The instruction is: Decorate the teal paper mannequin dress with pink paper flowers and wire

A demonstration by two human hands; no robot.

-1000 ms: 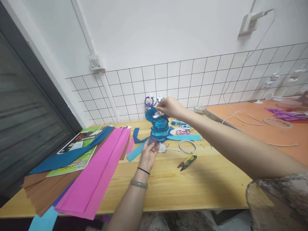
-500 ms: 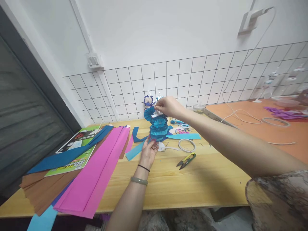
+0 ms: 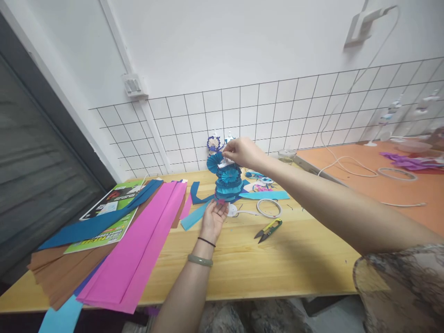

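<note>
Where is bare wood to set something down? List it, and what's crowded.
On the pale wooden table: a large patch between left forearm, green-and-yellow snips and front edge; a smaller between that forearm and long pink paper strips. Crowded: left end and around the blue ruffled paper figure.

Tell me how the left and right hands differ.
The left hand shows its palm, fingers loosely curled; the right hand shows its back, fingertips pinched. The left hand is at the base of the blue ruffled figure; the right hand at its top. The left wrist wears a dark band and a bangle; the right wrist is bare. Both hands are at the same figure.
</note>
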